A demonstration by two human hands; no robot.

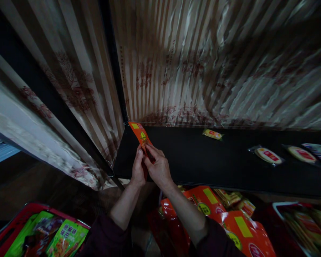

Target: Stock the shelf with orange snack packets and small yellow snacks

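Note:
An orange snack packet (139, 132) with yellow patches is held in both hands over the left end of a black shelf (182, 157). Its far end tilts up toward the back corner. My left hand (138, 167) is closed on the packet's left edge, thumb on top. My right hand (158, 165) grips the near right part with thumb and fingers, and the packet's lower part is partly hidden by the hands. Below my right forearm, larger orange packets (243, 232) of similar print lie in a pile.
Several small wrapped packets, one of them a pale oval (269, 155), lie on the shelf's right half. A striped cloth (203, 71) covers the back and left side. A red basket (16, 217) with green bags stands lower left; another crate (276, 210) is lower right.

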